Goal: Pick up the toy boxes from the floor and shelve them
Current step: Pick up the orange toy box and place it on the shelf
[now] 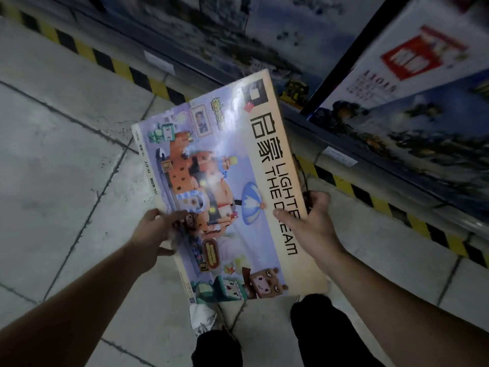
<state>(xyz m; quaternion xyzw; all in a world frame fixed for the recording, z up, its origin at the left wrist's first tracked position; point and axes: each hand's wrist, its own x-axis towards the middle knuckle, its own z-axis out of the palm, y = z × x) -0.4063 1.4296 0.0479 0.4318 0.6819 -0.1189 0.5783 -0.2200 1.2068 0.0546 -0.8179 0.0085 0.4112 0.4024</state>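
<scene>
Holding item: toy box (225, 181), flat, glossy, printed card, aloft over the floor (66, 154) beside the shelf (325, 157). Left grip (156, 234) clasps one long edge, right grip (312, 221) the opposite, thumb on the face. Likely light, stiff, slick; crushable corners; best held by both edges.

The floor (66, 160) is made of big grey tiles with dark lines between them. A yellow and black stripe (111, 64) runs along its edge, just under the shelf (375, 173). A white box (412, 62) with a red sign and blurry dark boxes (238, 27) stand on the shelf.
</scene>
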